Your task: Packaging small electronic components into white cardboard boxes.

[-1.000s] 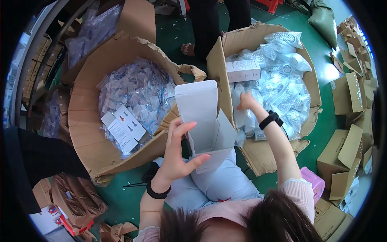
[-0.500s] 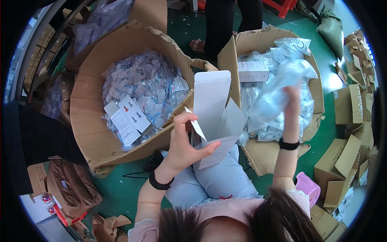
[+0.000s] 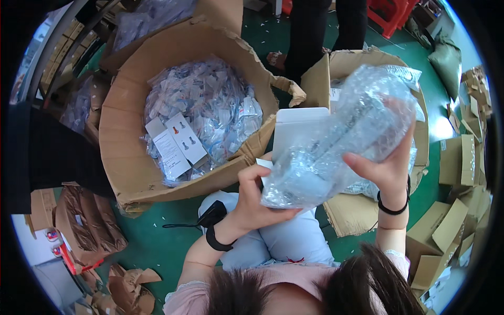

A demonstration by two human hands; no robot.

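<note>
My left hand [image 3: 251, 202] is closed around a white carton box [image 3: 295, 116] above my lap; its top flap stands up and its body is mostly hidden. In my right hand [image 3: 387, 170] is a clear bubble-wrapped package [image 3: 341, 139], thumb on the near side. The package slants down leftward across the box's open top, its lower end by my left fingers. Whether that end is inside the box, I cannot tell. Behind it, a large cardboard carton [image 3: 315, 83] of bubble-wrapped items is partly covered.
Ahead to the left, another big carton [image 3: 118, 142] holds many small plastic packets [image 3: 197, 86] and printed white boxes [image 3: 184, 142]. A person's dark-trousered legs [image 3: 306, 37] stand between the cartons. Open cardboard boxes [image 3: 438, 223] lie at right, a red stool [image 3: 388, 18] at far right.
My right hand has brought the bubble-wrapped package from over the right carton leftward and nearer, across the white box. My left hand still holds the box, slightly lower and further right.
</note>
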